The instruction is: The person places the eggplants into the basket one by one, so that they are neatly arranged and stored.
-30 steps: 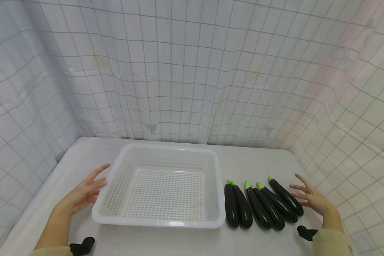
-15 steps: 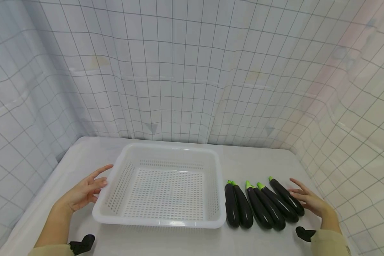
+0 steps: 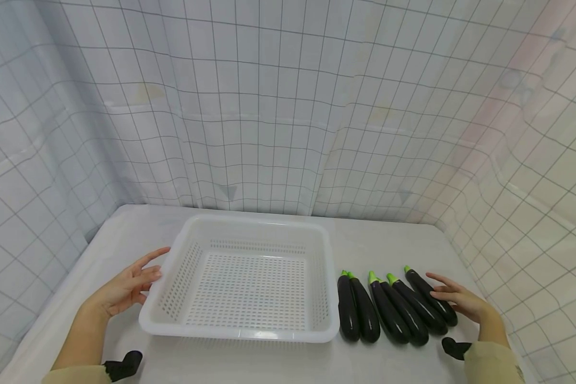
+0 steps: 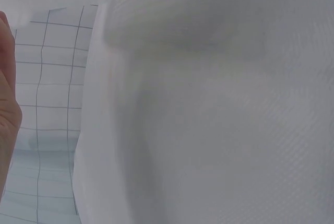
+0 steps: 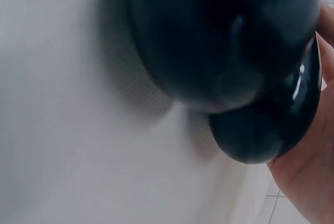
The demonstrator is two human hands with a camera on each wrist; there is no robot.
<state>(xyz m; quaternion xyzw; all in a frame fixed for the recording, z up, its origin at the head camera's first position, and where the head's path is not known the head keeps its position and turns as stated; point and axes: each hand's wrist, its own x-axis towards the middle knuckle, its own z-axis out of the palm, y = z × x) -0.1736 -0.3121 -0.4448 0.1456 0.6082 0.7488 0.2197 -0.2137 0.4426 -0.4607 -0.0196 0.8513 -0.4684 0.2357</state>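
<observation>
A white plastic basket (image 3: 240,335) with a perforated floor sits on the table, nothing in it. My left hand (image 3: 125,288) is at its left side, fingertips against the rim and fingers loosely spread; the left wrist view catches only part of this hand (image 4: 7,104) at the edge. To the basket's right lie several dark eggplants (image 3: 349,312) with green stem ends. Over the rightmost eggplant (image 3: 418,282) reaches my right hand (image 3: 463,304), its fingers lying on top, not wrapped round it. The right wrist view has two rounded eggplant ends (image 5: 219,41) close up, the palm beside them.
A white cloth covers the table (image 3: 240,362). Grid-patterned white curtains (image 3: 269,133) hang behind it and on both sides, near my right forearm. The leftmost eggplants lie close against the basket's right wall.
My right hand has moved left, from beside the rightmost eggplant to on top of it. My left hand has shifted very slightly toward the basket rim. Basket and eggplants look unmoved.
</observation>
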